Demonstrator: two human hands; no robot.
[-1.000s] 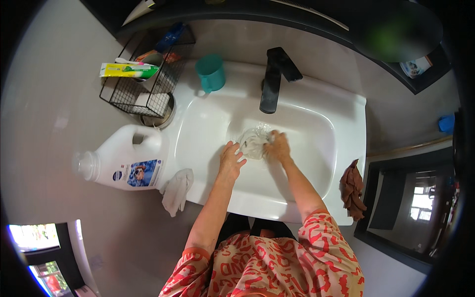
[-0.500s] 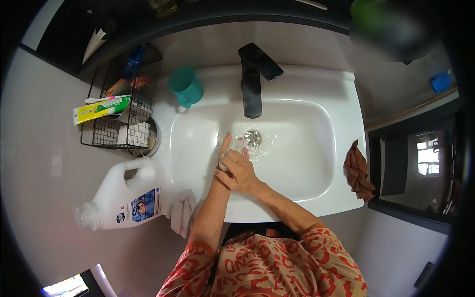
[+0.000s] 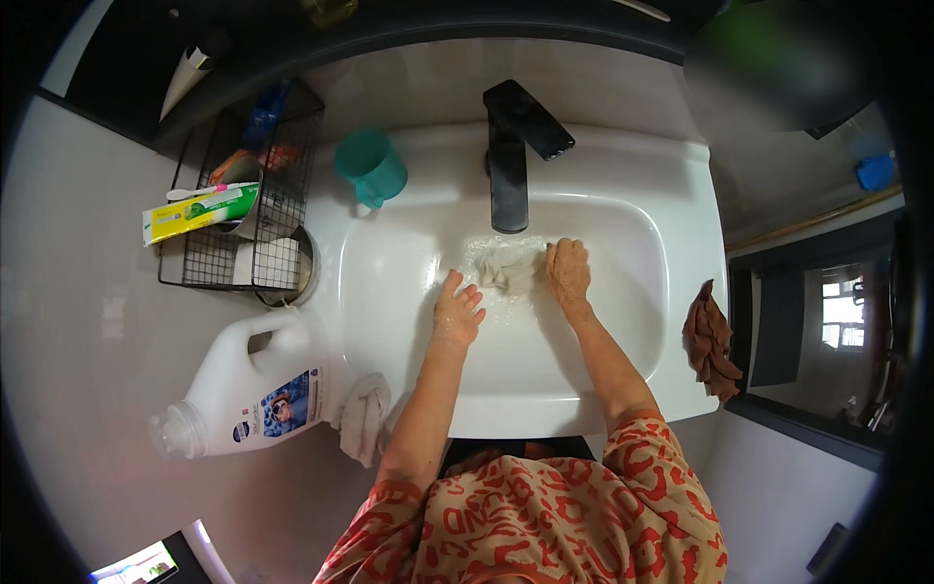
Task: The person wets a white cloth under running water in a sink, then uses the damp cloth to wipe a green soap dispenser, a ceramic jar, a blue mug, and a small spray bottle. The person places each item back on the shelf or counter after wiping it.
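Observation:
A small wet whitish cloth (image 3: 511, 271) is under the black faucet (image 3: 508, 180), blurred by motion and splashing water, over the spot where the drain lies hidden. Its right end reaches the curled fingers of my right hand (image 3: 567, 271), which is closed on it. My left hand (image 3: 457, 311) is to the left of the cloth and apart from it, its fingers spread and wet, holding nothing. Both hands are inside the white sink basin (image 3: 613, 341).
A teal mug (image 3: 372, 167) stands on the sink's back left corner. To the left are a black wire basket (image 3: 268, 253) with a toothpaste tube, a large white jug (image 3: 233, 389) and a grey cloth (image 3: 362, 419). A brown cloth (image 3: 710, 341) hangs over the right edge.
My hands have come apart. The right hand has moved right and forward with the cloth, now stretched under the faucet. My left hand has let go and opened, uncovered by the right.

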